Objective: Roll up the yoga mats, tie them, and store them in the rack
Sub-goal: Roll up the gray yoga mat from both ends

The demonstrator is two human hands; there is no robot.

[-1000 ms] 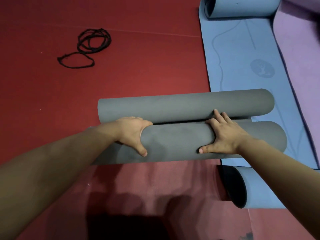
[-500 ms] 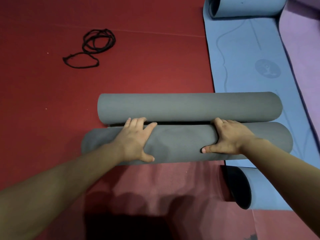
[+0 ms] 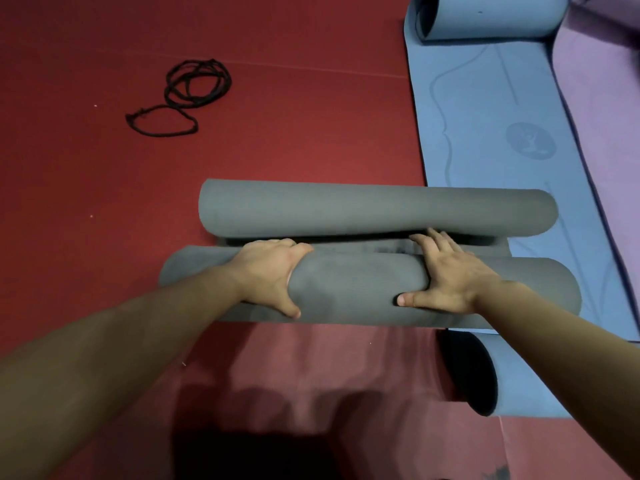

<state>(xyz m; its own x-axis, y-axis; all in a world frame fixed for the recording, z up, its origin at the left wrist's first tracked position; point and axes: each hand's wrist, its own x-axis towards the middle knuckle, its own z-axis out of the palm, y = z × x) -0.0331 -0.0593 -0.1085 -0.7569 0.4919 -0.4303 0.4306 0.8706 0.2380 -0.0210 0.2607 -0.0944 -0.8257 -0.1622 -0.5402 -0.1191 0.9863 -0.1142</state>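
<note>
A grey yoga mat (image 3: 360,285) lies across the red floor, curled from both ends into two parallel rolls with a narrow flat strip between them. My left hand (image 3: 270,275) grips the near roll left of its middle, fingers over the top and thumb on the near side. My right hand (image 3: 446,275) presses on the same roll to the right, with its fingers reaching into the gap under the far roll (image 3: 374,209). A black cord (image 3: 187,95) lies coiled on the floor at the far left.
A blue yoga mat (image 3: 491,109) lies spread out on the right, its far end (image 3: 491,15) and near end (image 3: 512,382) curled up. A purple mat (image 3: 606,109) lies beyond it at the right edge. Red floor mats (image 3: 86,202) cover the ground.
The two grey rolls have drawn slightly apart, baring a flat strip between them. My right fingers have stretched forward into that gap. My left hand stays on the near roll.
</note>
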